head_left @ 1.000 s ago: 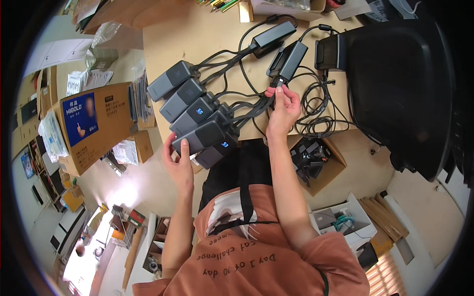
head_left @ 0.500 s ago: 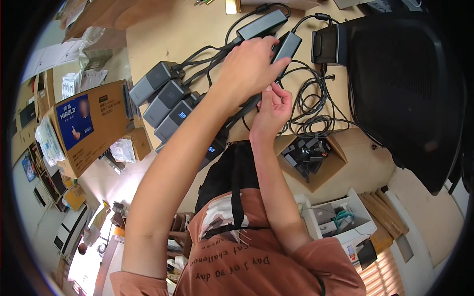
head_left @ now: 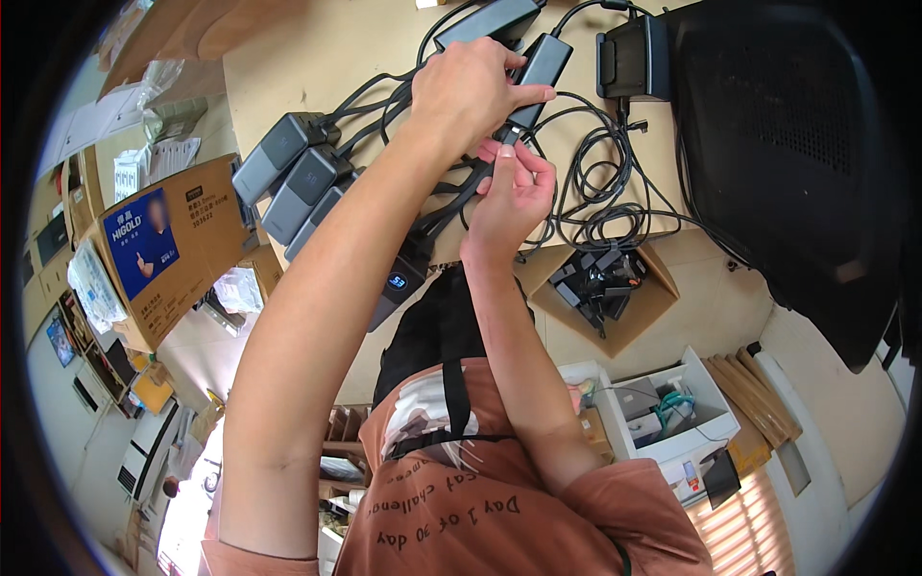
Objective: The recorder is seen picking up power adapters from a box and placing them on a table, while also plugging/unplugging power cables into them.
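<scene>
- Our right hand (head_left: 511, 197) is drawn narrow, its thumb and fingers pinched on a small plug (head_left: 515, 137) just below the dark charger block (head_left: 543, 75).
- Our left hand (head_left: 466, 91) lies across from the left, thumb over that block's face and fingers along its near side; whether it truly grips we cannot tell, since its underside is hidden.
- The plug sits at the block's lower end. We judge this connection to be in hand but cannot see whether it is seated.
- Just left, a second charger block (head_left: 492, 23) has dark cables (head_left: 370, 113) running toward the power packs (head_left: 309, 187); that wiring looks done.
- The packs lie side by side on the table's (head_left: 317, 67) left edge, partly behind our left forearm; one nearer us shows a lit display.
- What is left seems to be finishing this joint; other cable ends are too covered to check.
- Farther right are a looped cable (head_left: 607, 217), a dark stand-like block (head_left: 632, 60) and, below the table edge, an open carton (head_left: 655, 300) of dark parts.
</scene>
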The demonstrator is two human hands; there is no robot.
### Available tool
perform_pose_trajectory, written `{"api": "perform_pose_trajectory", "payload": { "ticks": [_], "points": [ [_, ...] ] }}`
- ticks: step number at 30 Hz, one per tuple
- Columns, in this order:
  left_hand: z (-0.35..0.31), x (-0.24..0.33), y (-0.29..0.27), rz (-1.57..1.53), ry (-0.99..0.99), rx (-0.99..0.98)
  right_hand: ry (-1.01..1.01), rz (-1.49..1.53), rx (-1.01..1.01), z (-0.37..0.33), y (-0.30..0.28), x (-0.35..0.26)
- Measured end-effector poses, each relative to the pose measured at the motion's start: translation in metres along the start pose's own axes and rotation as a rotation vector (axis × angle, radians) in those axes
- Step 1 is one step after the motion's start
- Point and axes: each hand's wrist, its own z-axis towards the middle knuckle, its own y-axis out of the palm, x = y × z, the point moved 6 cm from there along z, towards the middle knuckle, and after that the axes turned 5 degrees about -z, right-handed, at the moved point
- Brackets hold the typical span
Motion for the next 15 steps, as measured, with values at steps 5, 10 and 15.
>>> {"api": "perform_pose_trajectory", "payload": {
  "ticks": [5,10,15],
  "points": [
    [0.001,-0.001,-0.002,0.027,-0.003,-0.028,0.021,-0.010,-0.068,0.003,0.004,-0.004],
    [-0.008,-0.006,0.003,-0.065,-0.022,0.021,0.042,0.039,0.018,-0.006,0.005,0.002],
    [-0.009,-0.012,0.008,-0.185,-0.050,-0.029,-0.027,0.009,0.011,0.001,0.008,0.000]
  ]
}}
